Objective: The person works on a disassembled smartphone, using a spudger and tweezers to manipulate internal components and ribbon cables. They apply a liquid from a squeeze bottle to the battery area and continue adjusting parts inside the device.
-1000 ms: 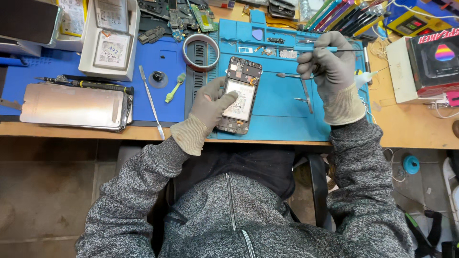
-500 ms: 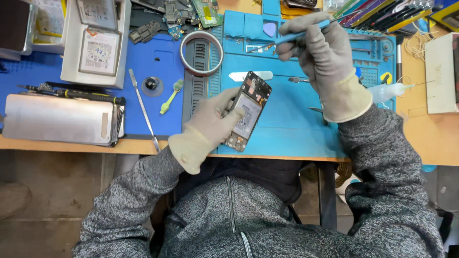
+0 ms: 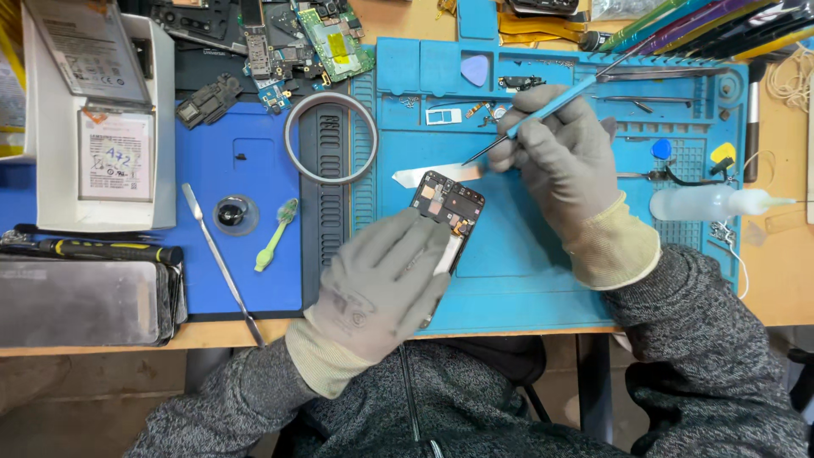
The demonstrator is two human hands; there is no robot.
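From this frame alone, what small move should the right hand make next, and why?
Probably bring the tool's tip down to the phone. The left hand holds the opened phone tilted up off the mat, its exposed inside facing the camera. The right hand grips a blue-handled tool whose metal tip points toward the phone's top edge, just short of it, over a white strip.

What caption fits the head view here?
Gloved left hand holds an opened phone over a blue mat while the right hand aims a blue-handled tool beside it.
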